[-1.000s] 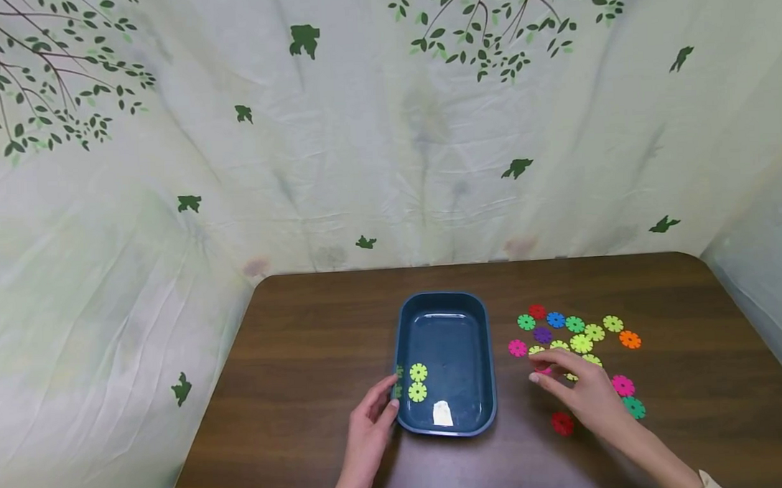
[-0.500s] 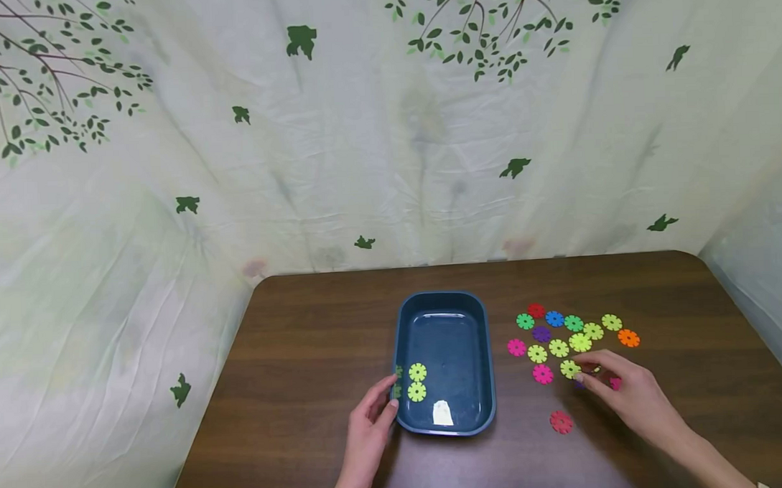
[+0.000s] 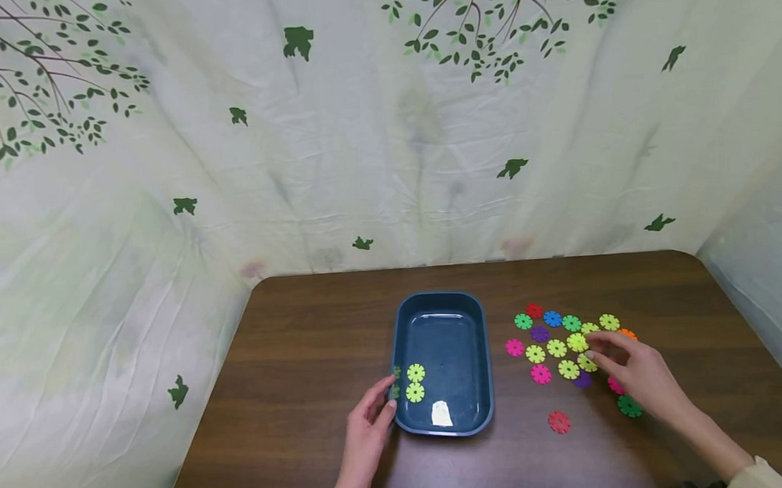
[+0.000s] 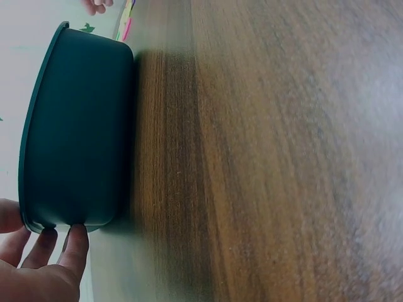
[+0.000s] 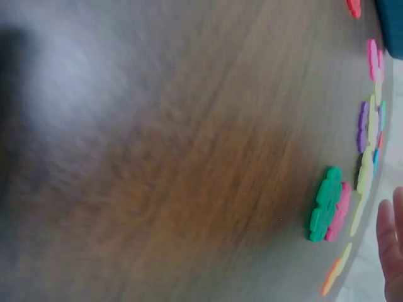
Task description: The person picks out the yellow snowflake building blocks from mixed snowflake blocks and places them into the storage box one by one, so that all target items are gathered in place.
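Observation:
My left hand point(image 3: 365, 431) holds the near left side of a dark blue tray point(image 3: 442, 343), its fingertips at the rim and outer wall point(image 4: 79, 126). Two yellow slotted flower-shaped discs point(image 3: 415, 392) lie inside the tray. To the tray's right, my right hand point(image 3: 644, 375) hovers over a spread of such discs, thumb and index finger apart with nothing between them. Its fingertips are nearest a yellow disc point(image 3: 577, 342) and another yellow disc point(image 3: 586, 363), partly covered by the hand. Only part of the right hand point(image 5: 391, 242) shows in the right wrist view.
Several more discs lie around: pink point(image 3: 541, 374), purple point(image 3: 539, 333), blue point(image 3: 552, 319), green point(image 3: 629, 406) and orange point(image 3: 628, 333). A lone red disc point(image 3: 559, 422) sits nearer the front. The brown wooden table point(image 3: 317, 347) meets a leaf-patterned cloth point(image 3: 336, 167) behind.
My right hand has moved right, then slightly farther back, uncovering yellow and pink discs and covering others. The left hand and tray keep their place.

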Available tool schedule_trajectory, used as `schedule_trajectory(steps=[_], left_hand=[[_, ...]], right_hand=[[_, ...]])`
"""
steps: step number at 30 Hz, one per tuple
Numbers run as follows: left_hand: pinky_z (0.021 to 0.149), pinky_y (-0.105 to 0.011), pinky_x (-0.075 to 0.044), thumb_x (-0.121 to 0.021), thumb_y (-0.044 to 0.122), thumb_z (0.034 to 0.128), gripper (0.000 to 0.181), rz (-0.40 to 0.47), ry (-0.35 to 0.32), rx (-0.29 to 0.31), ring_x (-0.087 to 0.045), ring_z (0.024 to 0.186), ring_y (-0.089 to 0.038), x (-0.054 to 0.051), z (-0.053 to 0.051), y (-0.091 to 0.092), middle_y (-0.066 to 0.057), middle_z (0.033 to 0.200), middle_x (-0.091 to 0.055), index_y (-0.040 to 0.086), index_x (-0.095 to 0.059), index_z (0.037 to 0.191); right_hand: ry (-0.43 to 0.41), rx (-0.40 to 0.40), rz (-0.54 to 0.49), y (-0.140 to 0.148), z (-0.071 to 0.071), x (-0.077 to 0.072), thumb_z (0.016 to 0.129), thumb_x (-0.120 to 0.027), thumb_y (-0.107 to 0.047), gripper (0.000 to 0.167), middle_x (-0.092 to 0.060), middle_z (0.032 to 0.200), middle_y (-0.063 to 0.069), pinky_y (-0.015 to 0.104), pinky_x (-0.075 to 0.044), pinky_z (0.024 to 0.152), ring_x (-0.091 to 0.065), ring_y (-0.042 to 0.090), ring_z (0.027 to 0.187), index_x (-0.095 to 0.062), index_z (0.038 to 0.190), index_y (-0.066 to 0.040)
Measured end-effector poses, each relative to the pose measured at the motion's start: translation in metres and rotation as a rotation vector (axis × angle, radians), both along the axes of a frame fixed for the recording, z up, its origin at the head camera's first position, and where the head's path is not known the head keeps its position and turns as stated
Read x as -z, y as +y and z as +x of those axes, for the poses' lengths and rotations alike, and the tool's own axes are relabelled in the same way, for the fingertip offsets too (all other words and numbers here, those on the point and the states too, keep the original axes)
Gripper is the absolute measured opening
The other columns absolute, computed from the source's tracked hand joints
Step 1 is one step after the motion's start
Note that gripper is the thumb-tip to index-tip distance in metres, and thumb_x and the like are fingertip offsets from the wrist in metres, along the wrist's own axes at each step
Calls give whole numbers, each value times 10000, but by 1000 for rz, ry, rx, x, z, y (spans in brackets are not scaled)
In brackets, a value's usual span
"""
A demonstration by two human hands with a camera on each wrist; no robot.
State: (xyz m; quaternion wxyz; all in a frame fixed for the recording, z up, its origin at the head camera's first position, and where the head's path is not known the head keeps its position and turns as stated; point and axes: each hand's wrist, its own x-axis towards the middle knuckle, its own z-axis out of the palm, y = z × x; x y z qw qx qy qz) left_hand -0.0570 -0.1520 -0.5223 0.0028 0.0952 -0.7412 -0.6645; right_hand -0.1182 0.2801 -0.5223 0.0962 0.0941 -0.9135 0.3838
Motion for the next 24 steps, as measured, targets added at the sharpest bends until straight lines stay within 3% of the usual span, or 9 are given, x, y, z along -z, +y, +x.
schedule_trajectory(steps=[7,12,24], left_hand=[[996,-267,-432,-597,-11,930,393,20,6,5,-492,1295,-286,1,-1,0,-79,1369,-569,79,-624,1312],[979,-228,-436,-597,-21,926,395,36,17,9,-492,1294,-297,1,0,0,-95,1366,-569,62,-620,1312],[1008,-283,-421,-598,-8,932,391,20,-7,0,-488,1297,-276,1,0,0,-79,1371,-567,80,-624,1312]], right_hand=[[-99,-28,53,3,-14,-3,898,-723,-129,313,-670,970,44,253,-501,578,-616,156,726,-656,1199,-75],[-162,-30,69,3,-18,-3,891,-732,-136,385,-660,927,41,260,-454,532,-575,132,689,-624,1251,-52],[-203,-47,99,1,-28,2,869,-747,-104,385,-646,898,28,286,-428,572,-564,189,774,-631,1229,-35]])
